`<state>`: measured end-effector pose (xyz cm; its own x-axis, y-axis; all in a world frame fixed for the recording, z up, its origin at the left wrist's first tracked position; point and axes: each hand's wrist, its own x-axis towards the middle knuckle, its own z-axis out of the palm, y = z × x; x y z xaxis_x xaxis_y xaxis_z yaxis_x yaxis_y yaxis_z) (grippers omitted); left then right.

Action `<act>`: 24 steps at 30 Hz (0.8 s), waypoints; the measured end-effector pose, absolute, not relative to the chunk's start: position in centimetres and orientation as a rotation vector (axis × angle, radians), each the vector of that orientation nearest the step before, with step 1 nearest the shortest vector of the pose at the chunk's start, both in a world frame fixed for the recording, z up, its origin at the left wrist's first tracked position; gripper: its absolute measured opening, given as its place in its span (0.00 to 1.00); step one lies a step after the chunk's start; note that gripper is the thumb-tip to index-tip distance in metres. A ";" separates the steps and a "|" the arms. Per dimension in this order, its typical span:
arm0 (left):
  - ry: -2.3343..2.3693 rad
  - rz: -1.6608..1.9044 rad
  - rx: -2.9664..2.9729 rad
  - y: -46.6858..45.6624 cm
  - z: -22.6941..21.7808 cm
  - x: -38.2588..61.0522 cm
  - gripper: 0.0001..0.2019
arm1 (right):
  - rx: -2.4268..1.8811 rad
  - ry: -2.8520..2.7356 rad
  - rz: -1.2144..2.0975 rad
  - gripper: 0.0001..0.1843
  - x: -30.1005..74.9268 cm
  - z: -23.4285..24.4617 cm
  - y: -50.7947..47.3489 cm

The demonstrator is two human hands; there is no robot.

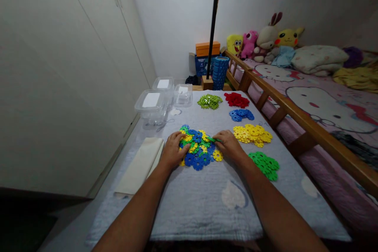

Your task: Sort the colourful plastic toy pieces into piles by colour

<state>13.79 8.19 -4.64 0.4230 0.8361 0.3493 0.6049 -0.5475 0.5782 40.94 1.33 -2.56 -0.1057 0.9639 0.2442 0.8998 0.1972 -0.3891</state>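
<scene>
A mixed pile of flower-shaped plastic discs (197, 160) in blue, yellow and green lies on the cloth between my hands. My left hand (173, 150) rests against the pile's left side, thumb and fingers apart around its edge; no disc is plainly held there. At the pile's right edge my right hand (229, 144) pinches green disc pieces (213, 139) between thumb and fingers. Sorted by colour, separate heaps stand to the right and beyond: green discs (265, 165), yellow discs (252, 134), blue discs (241, 115), red pieces (236, 100) and lime-green pieces (209, 101).
Clear lidded plastic boxes (152, 106) with white labels stand at the back left of the cloth-covered table (203, 208). A folded cream cloth (140, 167) lies left of my left arm. A wooden bed rail (283, 112) runs along the right; a black pole (213, 27) rises behind.
</scene>
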 end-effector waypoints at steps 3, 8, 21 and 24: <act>1.224 0.879 2.319 8.2 -4.7 13.8 0.17 | -1.752 -2.003 0.158 0.10 41.6 -2.1 1.0; 1.219 0.890 2.315 8.2 -4.7 13.8 0.17 | -1.734 -2.038 0.242 0.11 42.3 -1.6 0.6; 1.220 0.902 2.315 8.2 -4.7 13.8 0.16 | -1.776 -1.756 0.436 0.13 44.8 0.5 -1.3; 1.213 0.891 2.327 8.3 -4.9 13.7 0.17 | -1.797 -1.524 0.505 0.14 48.0 1.0 -2.7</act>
